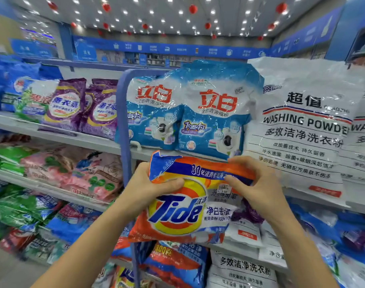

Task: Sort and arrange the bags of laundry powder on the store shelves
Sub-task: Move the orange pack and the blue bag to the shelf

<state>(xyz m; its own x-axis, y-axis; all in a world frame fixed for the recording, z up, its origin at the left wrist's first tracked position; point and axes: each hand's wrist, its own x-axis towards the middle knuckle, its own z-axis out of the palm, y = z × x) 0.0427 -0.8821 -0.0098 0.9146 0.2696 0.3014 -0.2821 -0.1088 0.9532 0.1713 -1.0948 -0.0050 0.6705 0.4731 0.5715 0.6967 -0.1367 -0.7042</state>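
I hold an orange Tide laundry powder bag [183,213] upright in front of the shelves, at the height of the second shelf. My left hand [148,188] grips its upper left part, thumb across the front. My right hand [258,183] grips its upper right edge, fingers curled over the top. Directly above it, two blue-and-white bags with red characters [187,109] stand side by side on the upper shelf [98,142].
Large white "Washing Powder" bags [302,129] stand at the upper right. Purple bags [84,107] stand at the upper left. Pink and green bags [73,171] lie on the middle left shelf. Orange, blue and white bags [177,265] fill the lower shelves. A blue upright post [123,125] divides the bays.
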